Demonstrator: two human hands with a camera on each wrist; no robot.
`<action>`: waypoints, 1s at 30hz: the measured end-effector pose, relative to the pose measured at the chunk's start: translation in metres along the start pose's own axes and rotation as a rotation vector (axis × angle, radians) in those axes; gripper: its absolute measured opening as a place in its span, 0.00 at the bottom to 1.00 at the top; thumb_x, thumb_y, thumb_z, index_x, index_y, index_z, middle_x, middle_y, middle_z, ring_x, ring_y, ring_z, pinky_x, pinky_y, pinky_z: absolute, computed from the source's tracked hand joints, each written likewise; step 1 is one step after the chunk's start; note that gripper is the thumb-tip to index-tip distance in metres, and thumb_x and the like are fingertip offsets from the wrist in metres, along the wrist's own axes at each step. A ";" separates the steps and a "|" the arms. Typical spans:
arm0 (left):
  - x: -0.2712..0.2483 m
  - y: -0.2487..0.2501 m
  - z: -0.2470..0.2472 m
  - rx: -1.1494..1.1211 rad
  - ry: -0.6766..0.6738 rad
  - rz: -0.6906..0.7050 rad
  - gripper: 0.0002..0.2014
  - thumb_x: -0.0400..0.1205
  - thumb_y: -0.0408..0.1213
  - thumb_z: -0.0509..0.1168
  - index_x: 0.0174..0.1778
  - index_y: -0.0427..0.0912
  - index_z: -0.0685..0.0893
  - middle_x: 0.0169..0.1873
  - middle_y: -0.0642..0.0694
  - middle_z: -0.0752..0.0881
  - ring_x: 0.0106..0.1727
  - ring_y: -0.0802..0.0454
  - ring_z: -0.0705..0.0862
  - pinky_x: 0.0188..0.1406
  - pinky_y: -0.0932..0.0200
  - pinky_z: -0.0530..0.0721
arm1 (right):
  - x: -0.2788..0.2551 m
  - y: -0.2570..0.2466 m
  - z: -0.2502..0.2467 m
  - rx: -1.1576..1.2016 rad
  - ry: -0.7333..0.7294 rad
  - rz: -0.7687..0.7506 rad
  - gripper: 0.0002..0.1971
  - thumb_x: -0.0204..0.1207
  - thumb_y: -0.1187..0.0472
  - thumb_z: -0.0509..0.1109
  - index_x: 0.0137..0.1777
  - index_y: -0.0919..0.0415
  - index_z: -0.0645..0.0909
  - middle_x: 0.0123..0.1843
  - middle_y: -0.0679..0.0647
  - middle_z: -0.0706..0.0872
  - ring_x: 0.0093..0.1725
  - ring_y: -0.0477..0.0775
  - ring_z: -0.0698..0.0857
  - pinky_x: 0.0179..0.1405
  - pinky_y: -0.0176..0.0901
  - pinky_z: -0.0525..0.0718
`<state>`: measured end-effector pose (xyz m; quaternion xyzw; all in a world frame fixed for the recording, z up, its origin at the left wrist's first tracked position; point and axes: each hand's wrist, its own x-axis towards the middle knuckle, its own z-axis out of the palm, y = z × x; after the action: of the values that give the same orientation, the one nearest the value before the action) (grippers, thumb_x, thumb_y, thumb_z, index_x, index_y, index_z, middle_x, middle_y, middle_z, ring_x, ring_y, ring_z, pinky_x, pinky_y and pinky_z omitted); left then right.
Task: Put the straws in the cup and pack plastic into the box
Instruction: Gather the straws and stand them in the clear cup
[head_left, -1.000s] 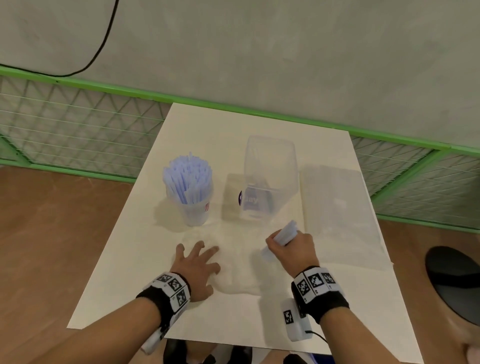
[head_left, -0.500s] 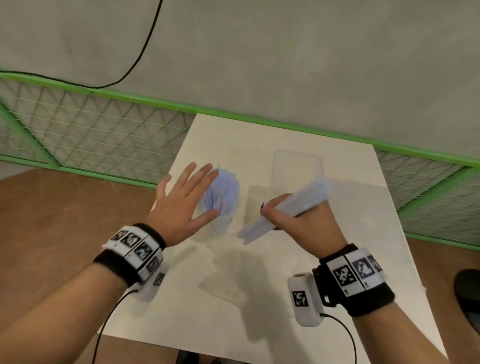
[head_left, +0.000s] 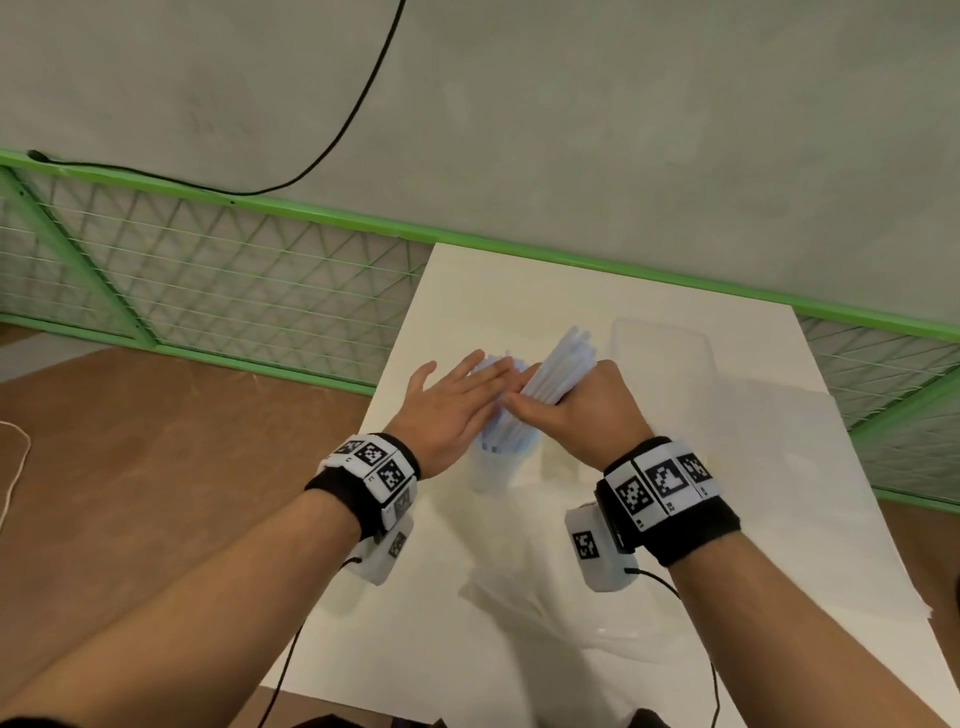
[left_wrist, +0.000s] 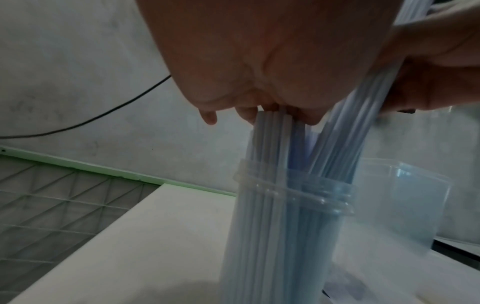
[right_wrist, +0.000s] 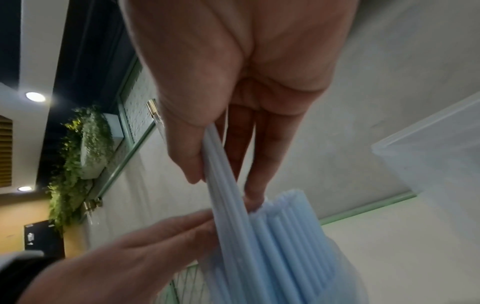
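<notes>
Over the cup (head_left: 500, 470), near the left edge of the table (head_left: 519, 291), the right hand (head_left: 582, 410) is gripping a bundle of pale blue straws (head_left: 563, 366), fingers and thumb curled round it, and is feeding its lower ends down at a slant into the mouth. The left hand (head_left: 452, 410) is lying flat and open, fingers straight, pressing against the straws (left_wrist: 272, 131) already standing in the cup (left_wrist: 291, 205) and holding them to one side to make room. In the left wrist view the incoming straws (left_wrist: 363, 123) are passing just inside the rim, close to its far edge. The clear box (head_left: 662, 358) is standing just behind and to the right, and the crumpled plastic (head_left: 524, 597) is lying on the table nearer the person, not yet packed. The risk from here is probably that the slanted bundle is catching the rim or the packed straws, so some are splaying out over the edge; and since the cup looks light and tall, a sideways push from either hand could be tipping it toward the box.
</notes>
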<state>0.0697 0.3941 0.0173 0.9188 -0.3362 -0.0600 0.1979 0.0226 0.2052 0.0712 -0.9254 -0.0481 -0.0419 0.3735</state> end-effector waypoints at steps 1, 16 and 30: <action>-0.001 0.000 0.001 -0.008 0.002 0.002 0.24 0.89 0.51 0.38 0.83 0.67 0.49 0.83 0.69 0.50 0.85 0.63 0.44 0.80 0.43 0.41 | 0.001 0.002 0.006 -0.015 -0.005 0.014 0.23 0.69 0.41 0.74 0.46 0.63 0.89 0.39 0.58 0.91 0.41 0.55 0.90 0.41 0.55 0.86; -0.038 0.012 -0.016 -0.408 0.227 0.048 0.37 0.83 0.40 0.55 0.84 0.59 0.41 0.85 0.64 0.47 0.84 0.68 0.49 0.83 0.43 0.43 | -0.026 -0.002 0.004 0.102 0.128 -0.088 0.46 0.65 0.42 0.82 0.80 0.48 0.62 0.78 0.45 0.63 0.77 0.46 0.66 0.74 0.43 0.69; -0.025 0.003 0.032 -0.014 0.371 0.125 0.21 0.88 0.36 0.48 0.74 0.38 0.77 0.76 0.45 0.76 0.81 0.56 0.68 0.82 0.48 0.59 | -0.039 0.035 0.063 -0.408 0.105 -0.255 0.32 0.75 0.75 0.64 0.81 0.63 0.67 0.80 0.53 0.74 0.82 0.57 0.68 0.71 0.58 0.74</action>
<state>0.0406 0.3979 -0.0112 0.8901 -0.3497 0.1205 0.2663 -0.0093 0.2220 -0.0025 -0.9646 -0.1356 -0.1458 0.1728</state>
